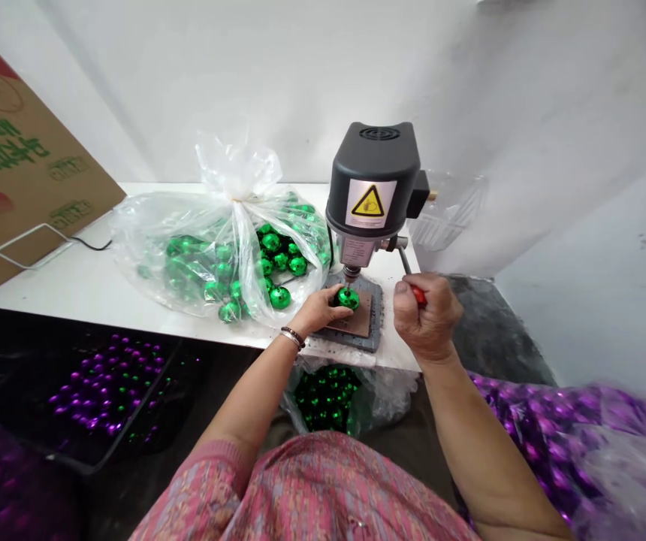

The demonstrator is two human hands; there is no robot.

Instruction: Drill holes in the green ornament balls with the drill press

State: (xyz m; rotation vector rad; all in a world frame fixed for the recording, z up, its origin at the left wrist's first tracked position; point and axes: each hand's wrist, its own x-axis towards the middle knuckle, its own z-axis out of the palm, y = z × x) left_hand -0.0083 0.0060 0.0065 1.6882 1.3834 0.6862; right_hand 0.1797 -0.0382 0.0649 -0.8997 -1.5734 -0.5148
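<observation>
A small bench drill press [371, 188] with a black motor housing and a yellow warning label stands on a white table [46, 282]. My left hand [317, 310] grips a shiny green glass-like bauble [348, 298] on the drill's grey base plate [376, 319], right below the chuck [350, 272]. My right hand [427, 317] is closed around the red handle [418, 296] of the feed lever. The tip of the bit is hidden where it meets the bauble.
A knotted clear plastic bag of green baubles [199, 255] lies left of the drill. Below the table are a black tray of purple baubles [106, 387] and a bag of green ones [326, 398]. A bag of purple baubles [548, 428] sits at right, a cardboard box [13, 161] at left.
</observation>
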